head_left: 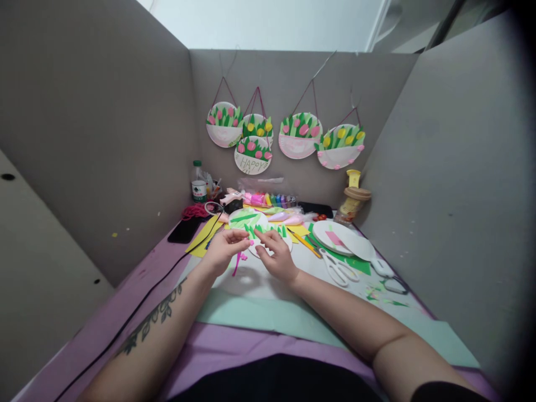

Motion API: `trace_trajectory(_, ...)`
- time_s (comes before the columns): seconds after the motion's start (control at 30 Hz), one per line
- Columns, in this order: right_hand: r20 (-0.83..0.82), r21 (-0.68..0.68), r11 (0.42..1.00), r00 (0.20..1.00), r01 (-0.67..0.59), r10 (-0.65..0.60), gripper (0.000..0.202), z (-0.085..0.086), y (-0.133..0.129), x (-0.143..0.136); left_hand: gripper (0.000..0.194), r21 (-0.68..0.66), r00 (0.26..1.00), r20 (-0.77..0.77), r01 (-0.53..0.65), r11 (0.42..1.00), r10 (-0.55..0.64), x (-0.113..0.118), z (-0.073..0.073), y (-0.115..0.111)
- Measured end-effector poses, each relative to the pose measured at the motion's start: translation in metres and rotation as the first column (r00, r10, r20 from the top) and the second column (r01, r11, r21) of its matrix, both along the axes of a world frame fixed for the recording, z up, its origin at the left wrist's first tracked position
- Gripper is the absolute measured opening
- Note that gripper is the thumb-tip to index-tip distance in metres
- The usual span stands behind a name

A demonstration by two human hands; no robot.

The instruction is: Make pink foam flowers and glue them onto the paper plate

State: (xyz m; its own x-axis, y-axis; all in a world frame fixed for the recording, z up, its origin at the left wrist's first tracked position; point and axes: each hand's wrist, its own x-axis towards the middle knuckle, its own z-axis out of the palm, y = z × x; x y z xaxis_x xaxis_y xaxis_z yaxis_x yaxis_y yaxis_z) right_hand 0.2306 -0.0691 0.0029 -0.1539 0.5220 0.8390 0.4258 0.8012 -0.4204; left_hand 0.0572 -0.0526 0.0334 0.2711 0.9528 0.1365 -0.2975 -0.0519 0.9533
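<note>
My left hand [226, 250] is over the work sheet, its thumb and fingers drawn together, with a small pink clay piece [252, 243] at the thumb tip. My right hand [277, 257] faces it, thumb and fingers apart, nothing visible in them. Both hands are above a white paper plate [287, 243] decorated with green paper leaves [280, 229]; the hands hide part of it. Beside the left hand, a strip of magenta clay [237, 264] with small lumps lies on the white sheet.
White scissors [338, 269], a yellow pencil [307, 244], and stacked paper plates [330, 237] lie to the right. Clay packets [268, 200] stand at the back. A black phone [184, 230] and a cable [151, 291] are left. Finished plates [300, 146] hang on the grey partition.
</note>
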Motion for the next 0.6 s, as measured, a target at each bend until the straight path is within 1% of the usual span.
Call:
trace_trajectory(0.13, -0.01, 0.017, 1.0, 1.0, -0.01, 0.01, 0.048, -0.0005, 0.0004, -0.0003, 0.032, 0.047, 1.0, -0.018, -0.015, 0.999, 0.016, -0.0026, -0.0041, 0.0039)
trace_trajectory(0.27, -0.007, 0.02, 1.0, 1.0, -0.017, 0.017, 0.049, -0.0007, 0.0003, -0.0001, 0.038, 0.073, 1.0, -0.007, -0.007, 0.997, 0.008, -0.0041, -0.0051, 0.0055)
trace_trajectory(0.37, -0.007, 0.016, 1.0, 1.0, -0.017, 0.017, 0.049, -0.0009, 0.0002, 0.0001, 0.042, 0.037, 1.0, 0.025, 0.016, 0.999, -0.017, -0.0033, -0.0027, 0.0035)
trace_trajectory(0.47, -0.005, 0.005, 1.0, 1.0, -0.015, 0.015, 0.048, -0.0011, 0.0002, 0.0004, 0.044, -0.017, 0.997, 0.045, 0.063, 0.998, -0.062, -0.0019, 0.0003, 0.001)
trace_trajectory(0.6, 0.003, -0.007, 1.0, 1.0, 0.0, 0.0, 0.046, -0.0011, 0.0, 0.0009, 0.042, 0.001, 0.995, 0.036, 0.094, 0.996, -0.094, -0.0013, 0.0009, 0.0012)
